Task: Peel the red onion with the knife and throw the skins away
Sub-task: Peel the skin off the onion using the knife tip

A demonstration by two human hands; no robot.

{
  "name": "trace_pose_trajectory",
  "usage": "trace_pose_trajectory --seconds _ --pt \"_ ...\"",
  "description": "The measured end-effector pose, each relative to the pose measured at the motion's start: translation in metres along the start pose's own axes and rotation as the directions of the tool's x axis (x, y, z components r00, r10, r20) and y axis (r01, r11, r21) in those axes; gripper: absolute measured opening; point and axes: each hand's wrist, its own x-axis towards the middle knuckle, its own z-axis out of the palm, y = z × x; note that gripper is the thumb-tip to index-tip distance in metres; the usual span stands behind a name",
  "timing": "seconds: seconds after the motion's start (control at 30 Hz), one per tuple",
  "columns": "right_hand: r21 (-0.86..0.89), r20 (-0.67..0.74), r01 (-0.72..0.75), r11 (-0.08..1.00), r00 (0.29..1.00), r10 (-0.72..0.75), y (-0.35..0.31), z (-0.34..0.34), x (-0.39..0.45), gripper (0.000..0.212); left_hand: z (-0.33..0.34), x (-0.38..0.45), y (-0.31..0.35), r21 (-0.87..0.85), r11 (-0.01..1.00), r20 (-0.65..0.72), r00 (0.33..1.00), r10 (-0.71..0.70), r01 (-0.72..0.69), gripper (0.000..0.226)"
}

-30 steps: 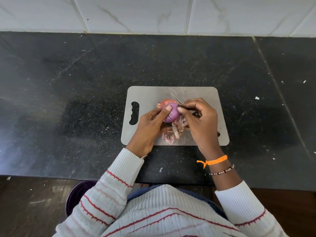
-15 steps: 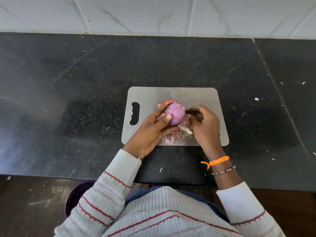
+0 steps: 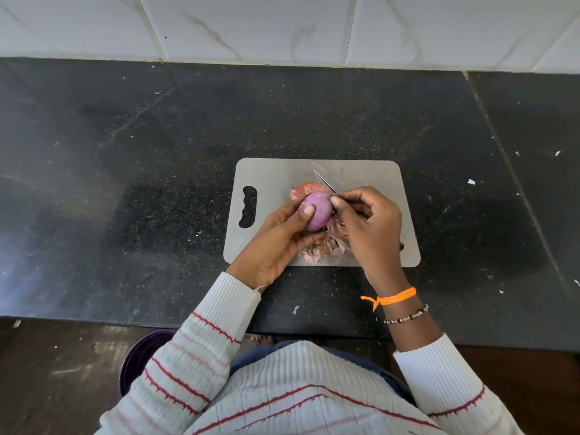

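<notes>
A purple peeled red onion (image 3: 318,211) is held over the grey cutting board (image 3: 273,180) by my left hand (image 3: 276,240), thumb pressed on its near side. My right hand (image 3: 370,227) grips the knife (image 3: 323,181); its thin blade points up and left past the onion's top, and the handle is hidden in my fist. My right thumb touches the onion's right edge. Loose pinkish skins (image 3: 326,249) lie on the board under both hands, and one more skin piece (image 3: 303,189) sits just behind the onion.
The board lies on a black speckled stone counter (image 3: 157,183) with a white tiled wall (image 3: 282,26) behind. A purple bin (image 3: 141,356) stands on the floor below the counter's front edge, left of my body. Small white scraps dot the counter at right.
The onion has turned in my left hand, showing more bare purple surface. My right hand dipped toward the skins, then came back up beside the onion's top with the knife.
</notes>
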Motion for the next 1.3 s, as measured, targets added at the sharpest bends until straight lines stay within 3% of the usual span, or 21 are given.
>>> trace_pose_trajectory --seconds 0.3,0.47,0.63,1.03,1.2,1.3 --pt "-0.071 0.038 0.069 0.995 0.997 -0.066 -0.001 0.001 -0.004 0.006 0.006 -0.001 0.001 0.078 0.992 -0.069 0.993 -0.093 0.098 0.042" --pt "-0.024 0.080 0.097 0.995 0.992 -0.095 -0.009 0.001 -0.005 0.010 0.007 -0.003 0.001 0.084 0.992 -0.083 0.993 -0.085 0.092 0.039" --pt "-0.097 0.076 0.187 0.978 0.981 -0.180 -0.009 0.005 -0.006 0.013 0.006 -0.003 0.001 0.102 0.992 -0.122 0.990 -0.067 0.080 0.042" --pt "-0.122 0.049 0.173 0.977 0.985 -0.168 -0.005 0.002 -0.004 0.006 0.007 -0.007 0.002 0.176 0.984 -0.124 0.992 -0.004 0.026 0.033" --pt "-0.003 0.025 0.047 0.999 0.999 -0.047 -0.005 0.002 -0.005 0.007 0.009 -0.006 0.003 0.142 0.990 -0.123 0.992 0.001 0.017 0.032" --pt "-0.027 0.041 0.083 0.996 0.996 -0.082 -0.007 0.004 -0.006 0.011 0.010 -0.006 0.004 0.129 0.992 -0.123 0.992 0.002 0.014 0.032"
